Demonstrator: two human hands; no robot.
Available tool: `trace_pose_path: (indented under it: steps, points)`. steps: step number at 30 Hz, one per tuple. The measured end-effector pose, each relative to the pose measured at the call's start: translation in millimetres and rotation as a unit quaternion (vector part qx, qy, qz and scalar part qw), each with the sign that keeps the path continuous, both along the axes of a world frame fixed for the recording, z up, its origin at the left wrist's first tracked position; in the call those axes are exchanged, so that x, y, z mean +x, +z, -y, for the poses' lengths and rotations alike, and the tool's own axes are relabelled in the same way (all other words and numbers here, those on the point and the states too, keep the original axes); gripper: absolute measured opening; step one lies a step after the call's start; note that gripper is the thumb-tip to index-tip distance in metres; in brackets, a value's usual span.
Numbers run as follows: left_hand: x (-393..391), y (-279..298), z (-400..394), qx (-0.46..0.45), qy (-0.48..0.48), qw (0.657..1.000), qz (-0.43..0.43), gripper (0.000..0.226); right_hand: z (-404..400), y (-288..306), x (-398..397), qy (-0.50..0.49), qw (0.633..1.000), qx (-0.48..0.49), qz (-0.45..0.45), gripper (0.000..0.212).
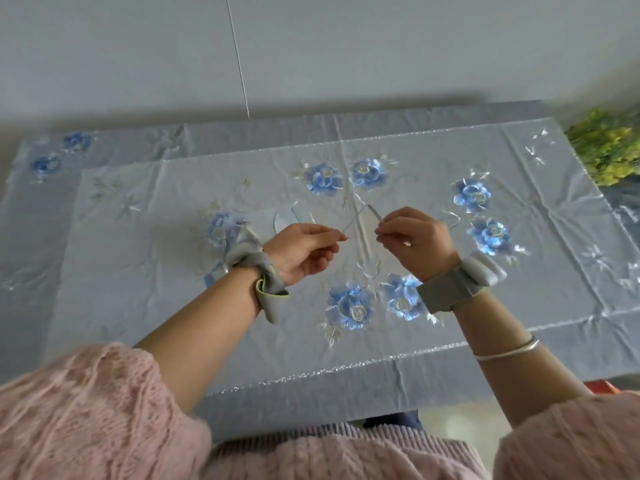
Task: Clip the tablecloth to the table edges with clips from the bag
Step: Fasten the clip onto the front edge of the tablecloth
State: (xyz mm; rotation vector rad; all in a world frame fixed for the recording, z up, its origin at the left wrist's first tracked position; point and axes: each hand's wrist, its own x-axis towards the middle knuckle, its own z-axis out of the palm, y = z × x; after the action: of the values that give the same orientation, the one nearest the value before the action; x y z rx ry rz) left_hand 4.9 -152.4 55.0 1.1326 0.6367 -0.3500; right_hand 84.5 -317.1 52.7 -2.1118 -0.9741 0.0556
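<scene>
The tablecloth, pale blue with embroidered blue flowers, lies spread over the bench; above its middle both hands meet; the left hand pinches one edge of a thin clear item, probably the bag, its grip pressed together; the right hand pinches the opposite edge likewise; a clear curved piece lies at eleven o'clock from the left hand; yellow-green foliage sits at two o'clock.
</scene>
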Motion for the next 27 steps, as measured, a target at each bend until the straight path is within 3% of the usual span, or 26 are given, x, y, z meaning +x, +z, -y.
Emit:
trace_pose_path:
  steps: [1,3,4,6,8,10,12,15,18,22,27]
  points:
    - [3,-1,11,-0.031,0.025,0.999,-0.002,0.024,12,0,4,0.005,1.000,0.007,-0.029,0.008]
    - [6,0,22,-0.049,0.042,0.998,0.008,0.023,27,1,10,0.014,0.982,0.049,-0.180,0.012]
    - [9,-1,35,-0.036,0.045,0.998,0.015,0.023,40,5,13,0.020,0.953,0.086,-0.288,0.019]
    - [19,-5,69,0.017,0.040,0.999,0.027,0.025,76,3,28,-0.004,0.855,0.154,-0.495,0.033]
    - [23,-9,95,0.070,-0.003,0.997,0.036,0.027,107,-2,38,-0.030,0.797,0.138,-0.587,0.031]
    - [34,-18,134,0.133,-0.069,0.987,0.050,0.028,147,-5,48,0.006,0.807,0.002,-0.590,0.024]
    - [46,-23,178,0.174,-0.130,0.975,0.052,0.023,189,-12,56,0.078,0.824,-0.163,-0.537,0.021]
    - [60,-30,213,0.205,-0.174,0.962,0.051,0.014,214,-19,62,0.117,0.842,-0.300,-0.433,0.018]
    - [72,-36,248,0.231,-0.242,0.942,0.042,0.018,242,-26,61,0.102,0.844,-0.353,-0.391,0.027]
    - [77,-50,297,0.274,-0.362,0.891,0.021,0.022,293,-55,36,0.051,0.794,-0.388,-0.465,0.035]
    - [74,-70,340,0.326,-0.465,0.823,0.011,0.018,329,-93,0,-0.067,0.748,-0.357,-0.556,0.033]
